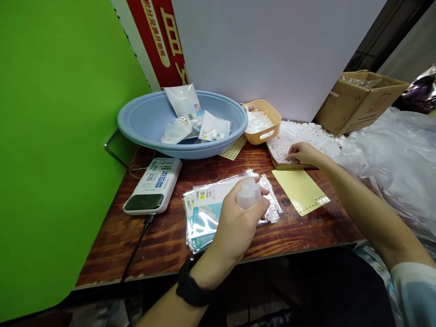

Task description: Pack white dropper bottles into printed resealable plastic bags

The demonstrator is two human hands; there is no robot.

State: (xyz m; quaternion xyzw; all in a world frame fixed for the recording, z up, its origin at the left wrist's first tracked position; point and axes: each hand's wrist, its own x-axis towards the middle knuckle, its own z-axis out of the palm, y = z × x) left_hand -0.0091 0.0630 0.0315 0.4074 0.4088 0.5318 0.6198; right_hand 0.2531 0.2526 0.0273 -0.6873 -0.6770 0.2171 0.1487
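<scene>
My left hand [238, 218] is closed around a small translucent white plastic bottle [248, 194], above a stack of clear printed packaging bags [207, 218] on the table. Farther right, my right hand [301, 153] reaches down into a shallow cardboard tray [293, 166] heaped with small white plastic pieces [306, 136]. Its fingers are pinched together among the pieces, and what they grip is too small to make out. A yellow sticker sheet [299, 190] with round dots along one edge lies just in front of the tray.
A blue basin [143, 118] holding several filled bags stands at the back. Beside it is an orange basket [262, 136] of white plastic parts. A white power bank [170, 175] with a black cable lies left. Cardboard box [361, 104] and plastic sheeting [398, 163] fill the right.
</scene>
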